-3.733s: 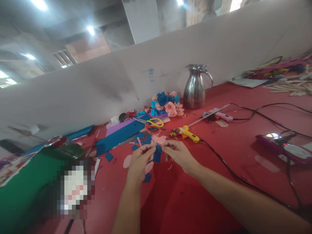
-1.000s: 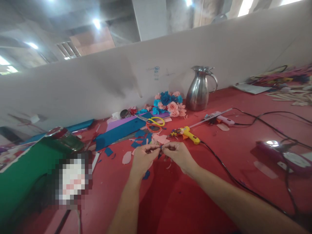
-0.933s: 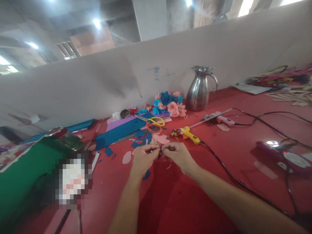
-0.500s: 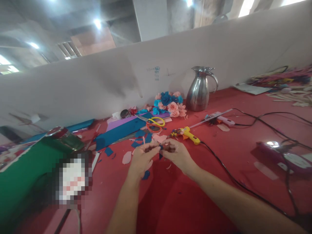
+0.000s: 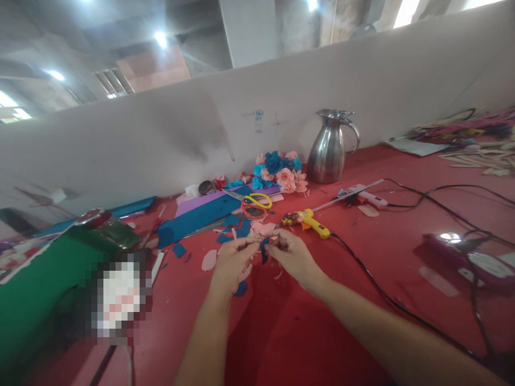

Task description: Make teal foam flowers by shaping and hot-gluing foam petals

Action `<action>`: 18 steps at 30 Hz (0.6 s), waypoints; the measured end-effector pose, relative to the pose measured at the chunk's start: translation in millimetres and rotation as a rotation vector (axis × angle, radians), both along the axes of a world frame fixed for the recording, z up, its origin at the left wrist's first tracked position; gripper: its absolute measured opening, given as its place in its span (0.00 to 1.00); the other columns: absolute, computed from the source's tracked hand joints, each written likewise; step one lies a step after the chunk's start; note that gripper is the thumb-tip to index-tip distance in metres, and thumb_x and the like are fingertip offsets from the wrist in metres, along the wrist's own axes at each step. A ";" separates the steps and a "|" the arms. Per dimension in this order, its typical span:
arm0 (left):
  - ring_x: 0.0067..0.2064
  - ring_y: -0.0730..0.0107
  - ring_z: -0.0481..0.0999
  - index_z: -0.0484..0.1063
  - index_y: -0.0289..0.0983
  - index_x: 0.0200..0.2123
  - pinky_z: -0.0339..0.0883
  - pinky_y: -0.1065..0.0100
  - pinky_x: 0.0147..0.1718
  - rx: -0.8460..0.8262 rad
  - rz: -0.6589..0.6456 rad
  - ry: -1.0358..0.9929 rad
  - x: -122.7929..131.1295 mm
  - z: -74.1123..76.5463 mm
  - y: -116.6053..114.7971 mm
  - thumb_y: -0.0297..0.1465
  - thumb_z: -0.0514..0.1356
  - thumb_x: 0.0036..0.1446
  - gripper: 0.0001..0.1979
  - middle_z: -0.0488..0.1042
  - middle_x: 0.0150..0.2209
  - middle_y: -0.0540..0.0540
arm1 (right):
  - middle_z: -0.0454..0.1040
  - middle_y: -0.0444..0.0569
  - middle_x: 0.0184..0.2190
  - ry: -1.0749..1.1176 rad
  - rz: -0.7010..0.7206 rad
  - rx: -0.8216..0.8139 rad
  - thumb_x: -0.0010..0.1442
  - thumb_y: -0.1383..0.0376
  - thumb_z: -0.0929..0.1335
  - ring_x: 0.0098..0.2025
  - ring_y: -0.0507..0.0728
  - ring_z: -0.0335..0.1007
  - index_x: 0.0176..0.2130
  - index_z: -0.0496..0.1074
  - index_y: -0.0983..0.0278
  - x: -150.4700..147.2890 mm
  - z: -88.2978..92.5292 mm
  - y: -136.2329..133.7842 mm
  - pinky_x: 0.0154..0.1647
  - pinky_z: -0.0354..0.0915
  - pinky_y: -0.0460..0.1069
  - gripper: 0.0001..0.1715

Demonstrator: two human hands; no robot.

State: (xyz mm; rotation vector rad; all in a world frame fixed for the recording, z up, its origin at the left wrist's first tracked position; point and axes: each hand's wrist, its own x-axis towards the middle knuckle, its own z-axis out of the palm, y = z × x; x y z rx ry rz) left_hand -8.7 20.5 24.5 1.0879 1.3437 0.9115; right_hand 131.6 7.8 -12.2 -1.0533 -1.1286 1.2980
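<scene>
Between my fingertips is a small dark blue paper piece (image 5: 264,251), its lower end hanging down. My left hand (image 5: 235,260) pinches it from the left, and my right hand (image 5: 292,254) grips it from the right with thumb and forefinger. Cut blue and pink paper scraps lie on the red table around my hands, including a pink petal shape (image 5: 209,260) and a blue scrap (image 5: 240,289). Just beyond my right hand rests a yellow glue gun (image 5: 316,222). Scissors with yellow and orange handles (image 5: 257,202) lie past the scraps.
A bunch of blue and pink paper flowers (image 5: 281,171) sits near the wall beside a steel jug (image 5: 330,147). A second glue gun (image 5: 366,197) and black cords (image 5: 374,284) stretch across the right. At left are a glass jar (image 5: 107,228) and a green board (image 5: 36,300).
The dark blue paper piece has turned and shows more between my fingers. My hands have barely shifted; the rest of the table looks the same.
</scene>
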 end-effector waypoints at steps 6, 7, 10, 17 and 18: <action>0.15 0.85 0.51 0.77 0.33 0.30 0.44 0.77 0.15 0.027 0.007 0.032 2.0 0.8 -1.4 0.37 0.67 0.39 0.15 0.63 0.15 0.55 | 0.70 0.40 0.22 -0.004 0.012 0.004 0.54 0.63 0.63 0.19 0.49 0.65 0.35 0.66 0.62 0.8 0.2 -1.1 0.23 0.61 0.46 0.07; 0.16 0.84 0.52 0.77 0.33 0.29 0.45 0.76 0.15 0.047 0.014 0.049 2.1 1.3 -1.6 0.36 0.68 0.38 0.14 0.65 0.17 0.54 | 0.70 0.40 0.22 -0.010 0.011 0.001 0.54 0.63 0.63 0.19 0.49 0.65 0.34 0.66 0.62 0.9 0.4 -1.5 0.22 0.61 0.45 0.06; 0.16 0.83 0.53 0.77 0.34 0.27 0.49 0.76 0.16 0.084 0.044 0.080 2.0 3.0 -2.0 0.34 0.67 0.38 0.12 0.64 0.16 0.55 | 0.71 0.41 0.23 -0.034 0.001 -0.001 0.55 0.63 0.63 0.19 0.49 0.65 0.33 0.66 0.62 0.9 1.5 -2.3 0.23 0.60 0.45 0.05; 0.14 0.85 0.50 0.76 0.32 0.26 0.45 0.76 0.15 0.076 0.053 0.053 4.1 8.1 -3.7 0.33 0.66 0.37 0.11 0.59 0.12 0.57 | 0.70 0.39 0.23 0.007 -0.012 -0.011 0.52 0.62 0.65 0.19 0.49 0.65 0.33 0.64 0.61 -0.4 1.7 -1.5 0.23 0.61 0.45 0.07; 0.14 0.85 0.50 0.76 0.32 0.26 0.44 0.76 0.15 0.072 0.051 0.053 4.3 7.9 -3.9 0.33 0.66 0.37 0.11 0.59 0.12 0.57 | 0.69 0.38 0.23 0.010 -0.010 -0.004 0.51 0.62 0.65 0.19 0.49 0.65 0.33 0.64 0.61 -0.3 1.2 -1.3 0.23 0.61 0.45 0.07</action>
